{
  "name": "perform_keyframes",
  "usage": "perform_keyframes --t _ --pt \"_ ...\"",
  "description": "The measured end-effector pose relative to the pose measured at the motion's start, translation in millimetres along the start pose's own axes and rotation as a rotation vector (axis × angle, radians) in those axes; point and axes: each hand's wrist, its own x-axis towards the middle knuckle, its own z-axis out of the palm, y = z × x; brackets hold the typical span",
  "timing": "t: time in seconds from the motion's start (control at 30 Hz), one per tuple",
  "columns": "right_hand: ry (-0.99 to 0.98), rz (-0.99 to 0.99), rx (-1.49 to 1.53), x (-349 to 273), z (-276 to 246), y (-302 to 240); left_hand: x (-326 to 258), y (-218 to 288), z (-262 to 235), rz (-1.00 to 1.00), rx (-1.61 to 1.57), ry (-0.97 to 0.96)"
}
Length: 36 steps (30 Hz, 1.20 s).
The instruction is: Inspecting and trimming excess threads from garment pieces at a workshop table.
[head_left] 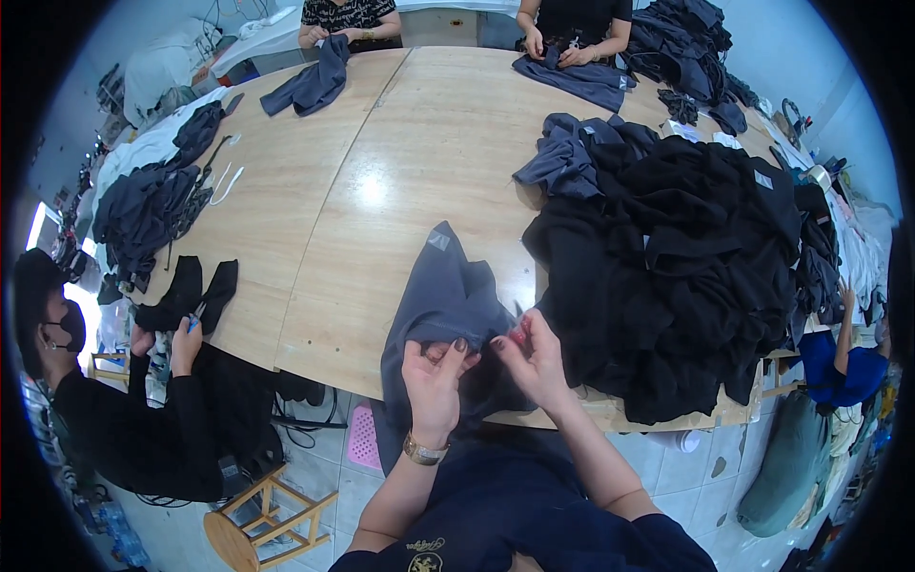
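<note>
A dark grey fabric garment piece lies at the table's near edge, part of it hanging toward my lap. A small pale label or patch shows at its far tip. My left hand is closed, pinching the garment's edge between thumb and fingers. Close beside it, my right hand is closed around small red-handled thread snips, their dark tips pointing up and away. The right thumb is near the cloth; whether it touches is hard to tell.
A big heap of black garments covers the table's right side. Grey garments are piled at the left. Co-workers sit at the far side, left and right, handling cloth. A wooden stool and a pink mat-like piece are on the floor.
</note>
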Motion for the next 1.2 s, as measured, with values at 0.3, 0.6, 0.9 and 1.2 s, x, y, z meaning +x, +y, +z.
perform_keyframes --t 0.3,0.6,0.9,1.2 --pt "0.029 0.021 0.072 -1.6 12.5 -2.4 -0.2 9.9 -9.7 0.005 0.848 0.030" --pt "-0.163 0.265 0.675 8.4 2.8 2.1 11.7 35.1 10.2 0.847 1.406 -0.299" --pt "-0.006 0.088 0.179 7.0 -5.9 -11.3 10.8 22.8 4.1 0.532 1.188 -0.187" --pt "-0.087 -0.029 0.060 6.1 -4.8 -17.8 8.1 17.5 5.7 0.533 1.140 -0.133"
